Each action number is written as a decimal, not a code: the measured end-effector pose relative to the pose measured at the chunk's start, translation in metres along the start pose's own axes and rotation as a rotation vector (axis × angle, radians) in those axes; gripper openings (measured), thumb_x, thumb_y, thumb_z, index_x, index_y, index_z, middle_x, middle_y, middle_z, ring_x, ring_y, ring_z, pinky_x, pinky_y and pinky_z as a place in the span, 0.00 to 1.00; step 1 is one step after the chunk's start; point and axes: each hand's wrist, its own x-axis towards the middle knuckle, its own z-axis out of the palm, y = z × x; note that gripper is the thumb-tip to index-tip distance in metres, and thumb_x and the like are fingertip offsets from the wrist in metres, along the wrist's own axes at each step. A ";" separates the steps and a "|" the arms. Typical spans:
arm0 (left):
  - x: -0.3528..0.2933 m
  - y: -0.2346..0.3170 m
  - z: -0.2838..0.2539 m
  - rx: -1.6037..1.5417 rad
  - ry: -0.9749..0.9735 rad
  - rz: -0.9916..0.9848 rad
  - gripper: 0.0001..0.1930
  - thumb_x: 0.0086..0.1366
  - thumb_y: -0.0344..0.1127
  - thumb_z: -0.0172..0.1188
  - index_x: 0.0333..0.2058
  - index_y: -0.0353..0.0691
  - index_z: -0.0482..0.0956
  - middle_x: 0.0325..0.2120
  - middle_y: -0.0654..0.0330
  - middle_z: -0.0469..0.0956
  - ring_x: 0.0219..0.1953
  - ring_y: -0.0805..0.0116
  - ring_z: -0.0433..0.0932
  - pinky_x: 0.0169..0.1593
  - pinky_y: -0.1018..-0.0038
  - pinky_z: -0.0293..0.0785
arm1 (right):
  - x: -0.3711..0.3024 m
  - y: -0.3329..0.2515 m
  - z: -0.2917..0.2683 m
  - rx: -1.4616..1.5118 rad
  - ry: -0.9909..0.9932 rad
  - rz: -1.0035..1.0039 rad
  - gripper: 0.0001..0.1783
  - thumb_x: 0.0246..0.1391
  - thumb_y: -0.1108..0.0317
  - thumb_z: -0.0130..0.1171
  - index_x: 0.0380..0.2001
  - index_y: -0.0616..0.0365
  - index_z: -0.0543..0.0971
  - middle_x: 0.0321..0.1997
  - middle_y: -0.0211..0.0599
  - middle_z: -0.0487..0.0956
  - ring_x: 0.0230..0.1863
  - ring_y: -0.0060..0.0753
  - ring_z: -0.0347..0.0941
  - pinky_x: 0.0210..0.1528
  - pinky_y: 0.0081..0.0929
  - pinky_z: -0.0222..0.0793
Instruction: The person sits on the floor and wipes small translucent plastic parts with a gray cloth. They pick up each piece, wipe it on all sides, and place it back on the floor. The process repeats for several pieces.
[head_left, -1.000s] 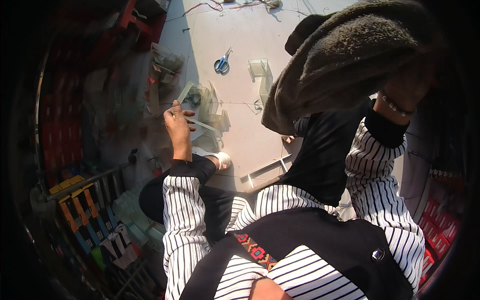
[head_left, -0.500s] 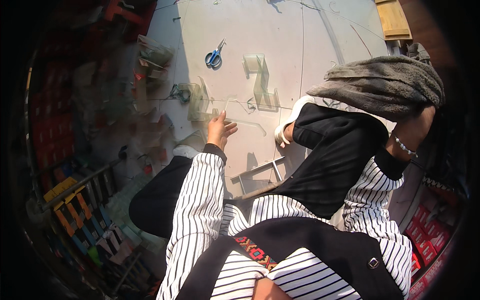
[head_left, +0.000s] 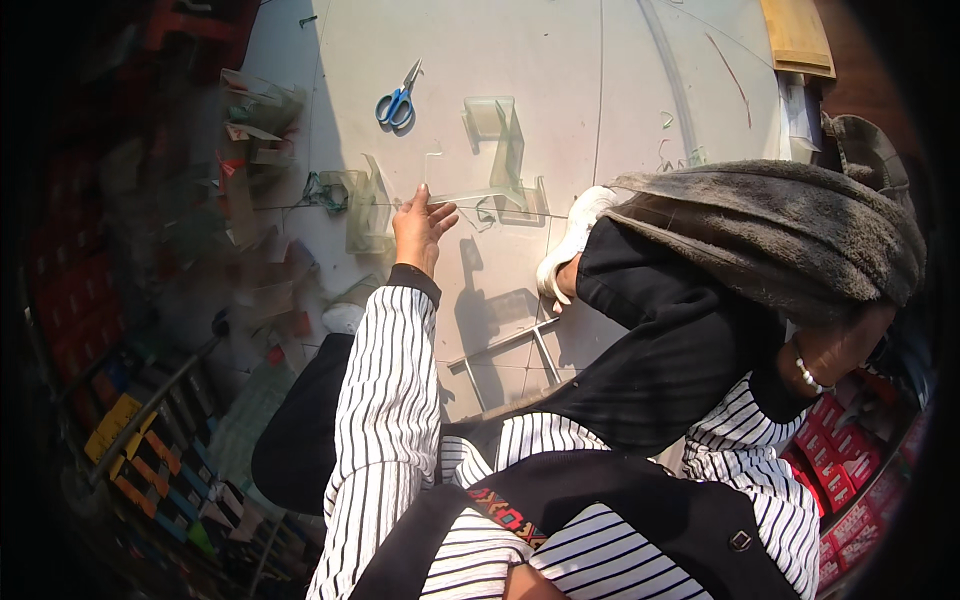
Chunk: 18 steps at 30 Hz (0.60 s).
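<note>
My left hand (head_left: 425, 228) is raised over the pale tiled floor, thumb and fingers pinching a thin, clear bent plastic stand (head_left: 475, 194), seen nearly edge-on. Just beyond it on the floor stands another clear bent plastic stand (head_left: 508, 150). To the left is a further clear plastic stand (head_left: 370, 215). My right hand is covered by a thick grey towel (head_left: 770, 215), which it carries off to the right; its fingers are hidden, and only the wrist with a white bead bracelet (head_left: 806, 366) shows.
Blue-handled scissors (head_left: 397, 108) lie on the floor ahead. A metal frame (head_left: 510, 350) is close to my knees. At left are a cluttered pile (head_left: 255, 150) and a rack (head_left: 150, 430). Red boxes (head_left: 840, 450) are at lower right, a wooden piece (head_left: 798, 38) at upper right.
My left hand has moved a little forward and left with the clear stand, which has turned. The towel and my right wrist have come lower and to the right. The view has shifted slightly.
</note>
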 end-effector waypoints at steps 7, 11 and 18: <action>0.008 0.014 0.013 -0.356 -0.057 0.102 0.19 0.62 0.36 0.56 0.44 0.29 0.62 0.41 0.44 0.72 0.47 0.51 0.72 0.50 0.59 0.72 | -0.003 -0.012 0.015 -0.182 0.183 -0.067 0.28 0.60 0.53 0.43 0.55 0.64 0.62 0.56 0.46 0.66 0.55 0.41 0.65 0.56 0.38 0.65; 0.001 0.005 0.020 -0.361 -0.099 0.125 0.17 0.61 0.34 0.56 0.43 0.31 0.64 0.42 0.45 0.72 0.49 0.52 0.71 0.53 0.60 0.70 | -0.004 -0.012 0.011 -0.040 0.221 0.035 0.26 0.61 0.53 0.42 0.53 0.64 0.65 0.54 0.43 0.69 0.53 0.39 0.67 0.56 0.36 0.66; 0.004 0.015 0.004 -0.052 -0.099 0.259 0.19 0.64 0.43 0.53 0.45 0.33 0.68 0.37 0.49 0.74 0.40 0.58 0.76 0.43 0.65 0.76 | -0.010 -0.012 0.003 -0.028 0.186 0.028 0.23 0.62 0.55 0.41 0.51 0.62 0.66 0.52 0.44 0.70 0.51 0.38 0.68 0.53 0.35 0.68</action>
